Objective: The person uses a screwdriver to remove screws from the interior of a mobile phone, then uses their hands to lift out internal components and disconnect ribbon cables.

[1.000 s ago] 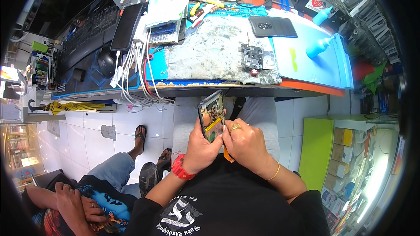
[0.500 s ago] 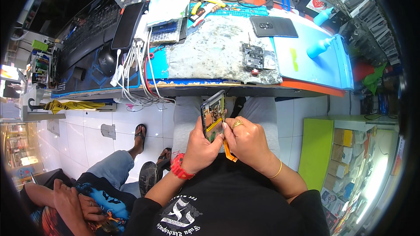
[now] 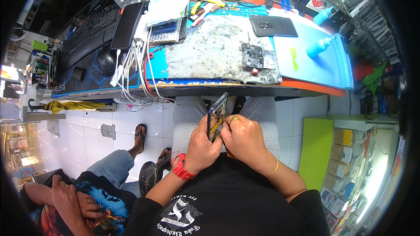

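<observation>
My left hand [image 3: 202,147] is wrapped round an opened smartphone [image 3: 214,118], held tilted nearly on edge above my lap. Part of its bare inside shows, with a yellow strip along it. At the phone's right side, my right hand [image 3: 244,137] has its fingers curled in and pressed together against the lower part. What lies between those fingertips is hidden. A scrap of orange flex cable [image 3: 229,154] peeks out below my right hand; most of it is covered.
Ahead is a workbench with a stained grey mat [image 3: 201,52], a circuit board [image 3: 253,57], a dark phone [image 3: 274,26] and a blue bottle [image 3: 319,47]. White cables [image 3: 127,70] hang over its edge. Another person's crossed arms [image 3: 72,199] are at lower left.
The phone has turned more edge-on and shifted slightly right. My right hand's fingers have curled in closer to it, and the orange flex cable that hung in view is now mostly hidden.
</observation>
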A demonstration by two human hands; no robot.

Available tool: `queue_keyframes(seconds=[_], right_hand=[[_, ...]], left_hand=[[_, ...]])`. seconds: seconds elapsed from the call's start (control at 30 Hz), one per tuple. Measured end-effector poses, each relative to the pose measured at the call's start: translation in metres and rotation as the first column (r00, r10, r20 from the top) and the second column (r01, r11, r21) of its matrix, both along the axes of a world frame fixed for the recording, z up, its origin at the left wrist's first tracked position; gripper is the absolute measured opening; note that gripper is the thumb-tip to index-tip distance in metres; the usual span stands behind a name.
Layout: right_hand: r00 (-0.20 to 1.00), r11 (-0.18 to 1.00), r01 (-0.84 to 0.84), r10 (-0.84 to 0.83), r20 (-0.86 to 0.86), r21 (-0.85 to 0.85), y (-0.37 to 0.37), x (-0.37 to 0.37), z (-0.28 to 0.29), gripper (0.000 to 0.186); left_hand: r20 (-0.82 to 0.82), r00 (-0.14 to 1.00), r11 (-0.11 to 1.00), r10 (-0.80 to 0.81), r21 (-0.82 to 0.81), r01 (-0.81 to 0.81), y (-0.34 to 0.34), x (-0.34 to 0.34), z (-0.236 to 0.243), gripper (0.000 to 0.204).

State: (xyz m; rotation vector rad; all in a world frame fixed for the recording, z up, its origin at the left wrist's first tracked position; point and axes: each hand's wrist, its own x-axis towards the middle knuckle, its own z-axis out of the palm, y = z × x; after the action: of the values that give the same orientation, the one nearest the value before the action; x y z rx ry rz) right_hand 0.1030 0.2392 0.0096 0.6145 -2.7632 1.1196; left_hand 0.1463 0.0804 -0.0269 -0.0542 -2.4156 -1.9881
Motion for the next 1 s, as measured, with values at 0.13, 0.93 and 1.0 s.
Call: queue_keyframes(seconds=[0.13, 0.93, 1.0], right_hand=[[0.999, 0.999, 0.032, -0.032, 0.031, 0.008, -0.002, -0.001, -0.007, 0.017], [0.992, 0.993, -0.117, 0.115, 0.059, 0.034, 0.012, 0.003, -0.002, 0.009], [0.990, 0.992, -0.127, 0.127, 0.054, 0.009, 0.012, 0.002, -0.003, 0.008]], left_hand=[[0.044, 0.998, 0.998, -0.049, -0.045, 0.051, -0.004, 0.000, -0.003, 0.052], [0.236, 0.958, 0.817, -0.161, 0.576, -0.005, -0.013, -0.009, 0.000, 0.064], [0.262, 0.949, 0.806, -0.175, 0.591, -0.015, -0.018, -0.012, 0.003, 0.065]])
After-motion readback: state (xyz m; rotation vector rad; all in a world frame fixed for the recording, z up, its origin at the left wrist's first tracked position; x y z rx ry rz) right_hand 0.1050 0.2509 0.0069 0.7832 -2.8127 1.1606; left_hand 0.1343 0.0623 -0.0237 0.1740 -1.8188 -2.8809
